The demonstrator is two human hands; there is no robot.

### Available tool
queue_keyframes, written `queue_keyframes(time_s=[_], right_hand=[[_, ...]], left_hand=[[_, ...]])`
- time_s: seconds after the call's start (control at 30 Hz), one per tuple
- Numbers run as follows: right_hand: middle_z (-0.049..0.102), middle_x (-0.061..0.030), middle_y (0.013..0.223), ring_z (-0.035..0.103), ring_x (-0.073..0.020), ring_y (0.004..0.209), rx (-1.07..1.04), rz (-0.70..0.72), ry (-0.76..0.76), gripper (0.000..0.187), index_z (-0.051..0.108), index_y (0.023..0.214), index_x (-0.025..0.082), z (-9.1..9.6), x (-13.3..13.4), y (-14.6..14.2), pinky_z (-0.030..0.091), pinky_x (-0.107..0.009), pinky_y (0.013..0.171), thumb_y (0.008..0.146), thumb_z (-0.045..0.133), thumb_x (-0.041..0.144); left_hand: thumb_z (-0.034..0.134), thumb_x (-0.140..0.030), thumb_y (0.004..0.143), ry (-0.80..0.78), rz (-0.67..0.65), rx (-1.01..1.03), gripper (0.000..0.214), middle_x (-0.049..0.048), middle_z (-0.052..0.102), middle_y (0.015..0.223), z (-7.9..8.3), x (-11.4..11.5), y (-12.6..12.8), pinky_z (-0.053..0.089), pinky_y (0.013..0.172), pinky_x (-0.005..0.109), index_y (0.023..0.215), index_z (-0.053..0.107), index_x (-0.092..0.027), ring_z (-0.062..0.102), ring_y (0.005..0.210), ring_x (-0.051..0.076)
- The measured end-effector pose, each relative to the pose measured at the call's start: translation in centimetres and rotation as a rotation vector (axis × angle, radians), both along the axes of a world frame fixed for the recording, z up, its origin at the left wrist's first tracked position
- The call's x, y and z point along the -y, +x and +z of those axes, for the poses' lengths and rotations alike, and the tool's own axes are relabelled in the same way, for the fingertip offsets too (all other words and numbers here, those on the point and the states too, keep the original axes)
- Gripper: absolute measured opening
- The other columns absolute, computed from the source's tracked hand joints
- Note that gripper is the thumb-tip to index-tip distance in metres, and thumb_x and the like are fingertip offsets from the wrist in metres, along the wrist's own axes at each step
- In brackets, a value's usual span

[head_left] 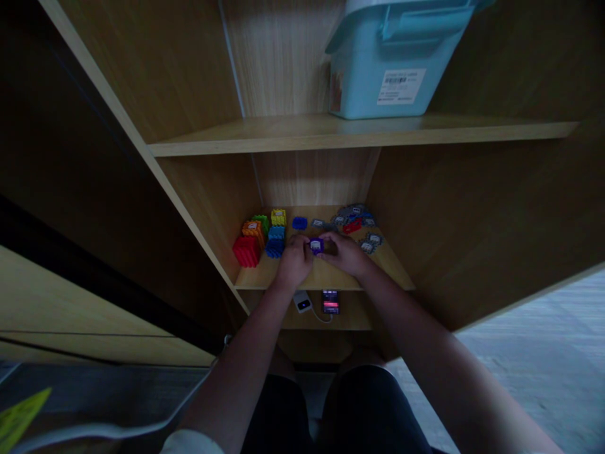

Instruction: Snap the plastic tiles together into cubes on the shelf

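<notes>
Both my hands reach into a low wooden shelf [326, 277]. My left hand [293, 260] and my right hand [345, 252] meet around a small purple block piece [316, 245], fingers curled and pinching it from either side. To the left stand stacks of interlocking toy pieces: red [246, 251], orange [253, 229], green [261, 221], yellow [278, 217] and blue [275, 242]. A loose blue piece [299, 222] lies behind my hands. A heap of grey, red and blue pieces [354, 217] lies at the back right.
A light blue lidded plastic bin [392, 63] stands on the shelf above. Below the shelf edge, a white device [303, 302] with a cable and a small lit screen [330, 301] rest on a lower board. My knees are at the bottom. Grey floor lies to the right.
</notes>
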State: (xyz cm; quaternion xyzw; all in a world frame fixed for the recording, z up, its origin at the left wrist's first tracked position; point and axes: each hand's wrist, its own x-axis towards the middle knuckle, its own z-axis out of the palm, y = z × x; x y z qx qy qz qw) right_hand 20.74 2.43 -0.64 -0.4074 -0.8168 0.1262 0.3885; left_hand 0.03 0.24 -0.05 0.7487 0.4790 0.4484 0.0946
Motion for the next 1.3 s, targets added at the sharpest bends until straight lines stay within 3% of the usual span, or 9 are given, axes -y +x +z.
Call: queue_keyframes(time_s=[0.1,0.3,0.6,1.0,1.13,1.3], right_hand=[[0.076,-0.0075,0.122,0.07,-0.0287,0.115,0.016,-0.032,0.062,0.042,0.067,0.125,0.027,0.3,0.2,0.1,0.055,-0.045,0.102,0.087,0.083,0.032],[0.075,-0.0095,0.122,0.068,-0.0303,0.116,0.042,-0.064,0.122,0.046,0.066,0.128,0.025,0.6,0.7,0.0,0.055,-0.046,0.101,0.085,0.083,0.024],[0.077,-0.008,0.117,0.073,-0.0273,0.108,0.072,0.008,0.054,0.039,0.068,0.125,0.026,0.3,0.5,-0.5,0.057,-0.042,0.097,0.088,0.082,0.03],[0.078,-0.0064,0.111,0.072,-0.0278,0.106,0.127,-0.034,0.075,0.028,0.07,0.114,0.027,-0.4,-0.2,-0.4,0.056,-0.042,0.097,0.091,0.081,0.037],[0.078,-0.0062,0.111,0.073,-0.0275,0.105,0.096,-0.036,0.047,0.029,0.07,0.115,0.027,-0.3,-0.2,-0.4,0.056,-0.043,0.097,0.089,0.082,0.034],[0.078,-0.0074,0.115,0.074,-0.028,0.107,0.054,-0.078,0.011,0.038,0.068,0.12,0.027,-0.5,-0.3,-0.3,0.058,-0.044,0.096,0.086,0.084,0.03]], left_hand=[[0.058,-0.019,0.1,-0.022,0.015,0.031,0.01,0.0126,0.071,0.11,0.3,0.2,0.0,0.056,0.102,0.042,0.11,0.061,-0.019,0.07,0.108,0.026],[0.063,-0.03,0.103,-0.175,-0.012,0.199,0.022,0.0112,0.078,0.112,0.3,-0.2,-0.5,0.06,0.091,0.036,0.121,0.06,-0.019,0.077,0.1,0.023],[0.069,-0.018,0.096,-0.206,0.033,0.068,0.017,0.0104,0.079,0.108,-0.2,-0.9,-0.5,0.06,0.092,0.037,0.112,0.065,-0.02,0.077,0.098,0.023],[0.065,-0.023,0.099,-0.17,0.024,0.007,0.007,0.0095,0.079,0.105,0.2,-0.8,-0.3,0.058,0.095,0.035,0.102,0.07,-0.021,0.076,0.099,0.023],[0.06,-0.018,0.098,-0.166,0.048,0.028,0.01,0.0082,0.078,0.102,0.3,-0.7,-0.3,0.058,0.094,0.035,0.1,0.069,-0.021,0.075,0.097,0.023],[0.061,-0.004,0.087,-0.179,0.103,0.051,0.022,0.0059,0.077,0.099,0.3,-0.6,-0.5,0.057,0.09,0.033,0.1,0.067,-0.021,0.074,0.094,0.021]])
